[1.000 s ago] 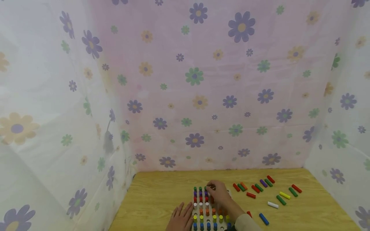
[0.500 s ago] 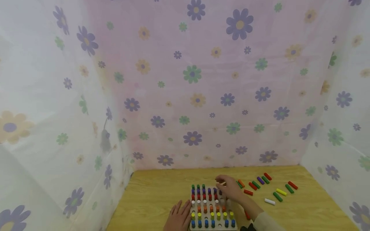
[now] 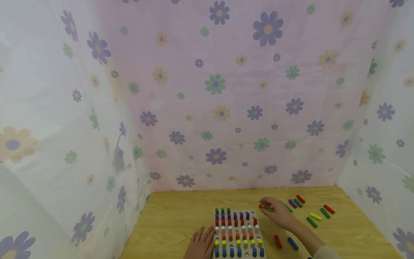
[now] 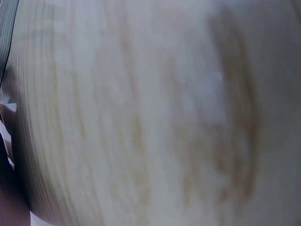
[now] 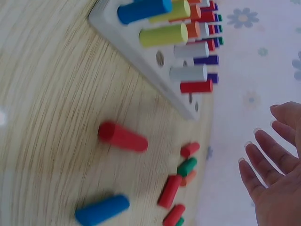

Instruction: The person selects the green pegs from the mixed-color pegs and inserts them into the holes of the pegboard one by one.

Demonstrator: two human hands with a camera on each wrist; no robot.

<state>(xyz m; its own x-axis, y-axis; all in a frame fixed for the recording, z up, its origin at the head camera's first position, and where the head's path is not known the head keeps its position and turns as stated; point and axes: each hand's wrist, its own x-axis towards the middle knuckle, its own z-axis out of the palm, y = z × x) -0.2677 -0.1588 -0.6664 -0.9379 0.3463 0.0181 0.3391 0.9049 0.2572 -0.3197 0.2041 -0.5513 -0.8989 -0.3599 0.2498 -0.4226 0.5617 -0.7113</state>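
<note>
Holds nothing that shows in right hand (image 3: 277,214); hovers with fingers parted, wide enough to straddle, over red peg (image 5: 190,149), green peg (image 5: 187,166) and orange peg (image 5: 189,178). Judge all three light, stiff, hardly fragile, smooth and likely to roll; best pinched across the round side near one end, leaving the other free. Find them lying on table (image 3: 181,208) just beyond board's (image 5: 146,57) far right corner, with left hand (image 3: 201,244) flat, fingers spread, gripping nothing, along the opposite edge.

A wood-grain table (image 3: 174,212) bears a pegboard (image 5: 136,59) and loose pegs (image 3: 293,243).
</note>
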